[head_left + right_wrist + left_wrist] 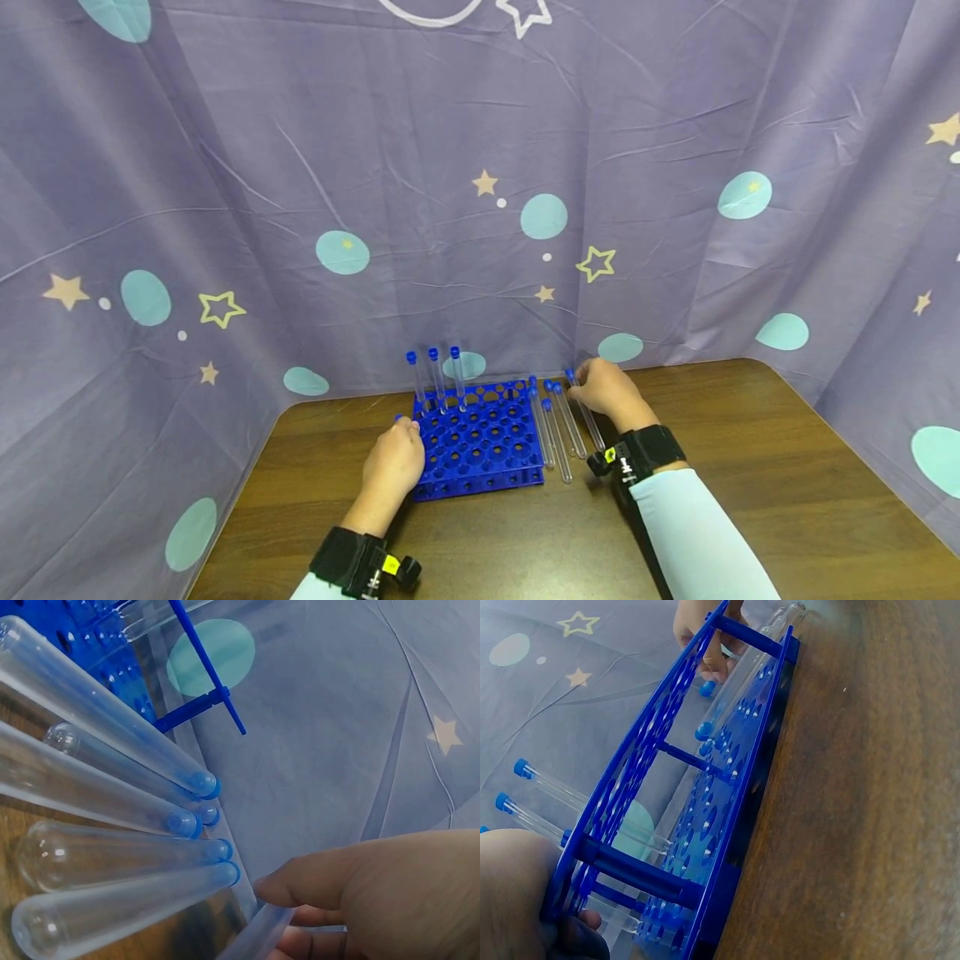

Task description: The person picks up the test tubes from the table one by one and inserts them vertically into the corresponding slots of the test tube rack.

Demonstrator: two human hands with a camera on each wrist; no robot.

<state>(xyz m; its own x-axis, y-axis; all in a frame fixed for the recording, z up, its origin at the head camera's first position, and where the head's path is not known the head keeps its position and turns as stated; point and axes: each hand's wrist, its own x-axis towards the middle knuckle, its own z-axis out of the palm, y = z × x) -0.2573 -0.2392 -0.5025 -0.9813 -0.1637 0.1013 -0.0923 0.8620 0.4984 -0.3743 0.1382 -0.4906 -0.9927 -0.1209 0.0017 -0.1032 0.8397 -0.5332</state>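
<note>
The left hand grips the left end of a blue plastic test tube rack; in the left wrist view its fingers are partly hidden behind the rack's end. Three clear test tubes with blue caps stand upright in the rack's back row, toward its left side. To the right of the rack, the right hand pinches a capped test tube near its blue cap. That tube slants down toward the table, and the right wrist view shows part of it between thumb and fingers.
Several loose capped test tubes lie side by side on the wooden table, between the rack and the right hand. A purple curtain with stars and teal spots hangs behind the table's back edge and along its sides.
</note>
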